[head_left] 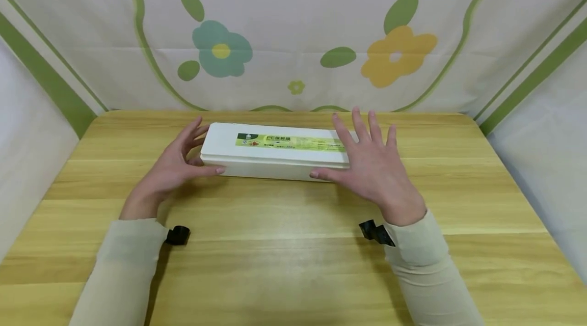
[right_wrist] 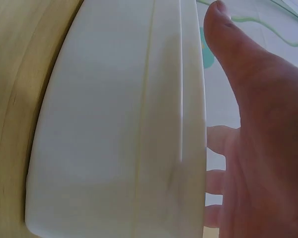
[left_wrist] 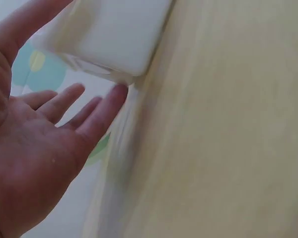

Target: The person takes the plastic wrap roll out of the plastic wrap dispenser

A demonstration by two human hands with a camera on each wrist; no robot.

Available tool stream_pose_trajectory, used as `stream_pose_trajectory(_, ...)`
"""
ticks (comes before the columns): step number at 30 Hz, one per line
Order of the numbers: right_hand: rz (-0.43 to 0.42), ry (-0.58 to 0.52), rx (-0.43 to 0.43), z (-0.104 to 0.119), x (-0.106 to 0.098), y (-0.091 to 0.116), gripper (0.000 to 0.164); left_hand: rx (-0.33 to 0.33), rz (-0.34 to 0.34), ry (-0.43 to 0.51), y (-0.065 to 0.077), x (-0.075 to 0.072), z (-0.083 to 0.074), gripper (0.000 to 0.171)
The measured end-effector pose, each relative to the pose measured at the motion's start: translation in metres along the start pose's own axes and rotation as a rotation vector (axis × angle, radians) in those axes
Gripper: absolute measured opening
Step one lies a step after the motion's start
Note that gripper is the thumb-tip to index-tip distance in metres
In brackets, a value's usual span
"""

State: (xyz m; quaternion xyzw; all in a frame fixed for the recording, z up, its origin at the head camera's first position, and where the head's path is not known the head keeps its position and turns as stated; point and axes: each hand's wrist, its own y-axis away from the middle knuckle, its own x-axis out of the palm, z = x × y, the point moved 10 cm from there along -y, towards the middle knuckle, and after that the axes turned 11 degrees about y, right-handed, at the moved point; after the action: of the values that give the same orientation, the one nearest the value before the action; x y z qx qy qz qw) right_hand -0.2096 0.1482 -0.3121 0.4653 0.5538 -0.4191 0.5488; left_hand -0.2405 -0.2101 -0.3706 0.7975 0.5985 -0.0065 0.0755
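White box (head_left: 270,168) lies on the wooden table (head_left: 275,254), green label (head_left: 293,143) up; your left hand (head_left: 174,163) has relaxed fingers spread around its left end, your right hand (head_left: 373,165) fans straight fingers over its right end

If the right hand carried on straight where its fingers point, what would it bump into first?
Probably the flowered cloth behind the table: the right hand points that way over the white box. Its height above the box is unclear, so it might brush that first.
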Motion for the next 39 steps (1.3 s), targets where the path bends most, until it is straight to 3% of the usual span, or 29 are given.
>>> stream_pose_trajectory(7,0.000,-0.005,-0.035,0.005,0.003,-0.002,0.124,0.001,0.026,0.064,0.001,0.002,0.007,0.124)
stream_pose_trajectory(15,-0.006,-0.017,-0.073,0.011,0.010,-0.008,0.115,-0.009,0.062,0.074,-0.013,0.011,0.016,0.116)
stream_pose_trajectory(20,-0.053,-0.013,-0.082,0.012,0.010,-0.010,0.107,-0.015,0.046,0.054,-0.017,0.008,0.019,0.101)
stream_pose_trajectory(24,-0.075,-0.016,-0.080,0.011,0.009,-0.011,0.106,-0.039,0.052,0.068,-0.018,0.004,0.021,0.098)
stream_pose_trajectory(39,-0.091,-0.003,-0.090,0.012,0.010,-0.013,0.105,-0.026,0.081,0.096,-0.017,-0.004,0.021,0.090)
